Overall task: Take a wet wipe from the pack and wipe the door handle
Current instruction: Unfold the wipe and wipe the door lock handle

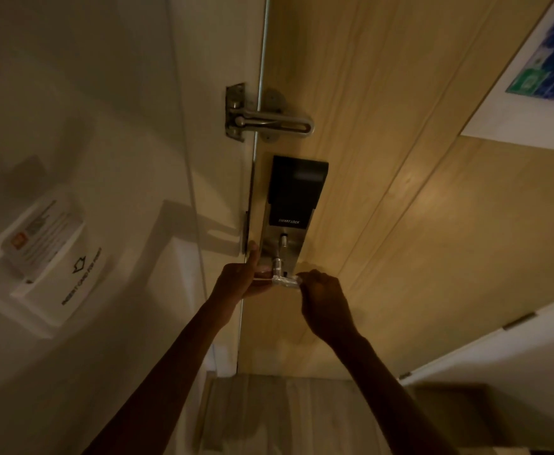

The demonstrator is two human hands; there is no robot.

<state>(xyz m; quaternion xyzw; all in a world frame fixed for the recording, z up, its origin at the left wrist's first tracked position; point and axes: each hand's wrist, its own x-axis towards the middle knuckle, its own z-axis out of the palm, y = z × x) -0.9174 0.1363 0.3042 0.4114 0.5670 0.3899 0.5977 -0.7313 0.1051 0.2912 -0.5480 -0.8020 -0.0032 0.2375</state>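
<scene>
Two bare forearms rise from the bottom edge of the view, the slim left forearm [170, 366] and the slim right forearm [387, 372], both uncovered along all their visible length. Each narrows to a bare wrist and ends in a bare hand, the left hand [236, 280] and the right hand [325, 302]. The left thumb [253, 254] has a rounded tip. Low knuckle ridges mark the right hand's fingers [310, 282]. In the dim light, nails and finer marks cannot be made out.

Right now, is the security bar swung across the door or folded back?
Swung across. The security bar reaches from its plate on the frame, over the gap, and lies flat against the door.
</scene>
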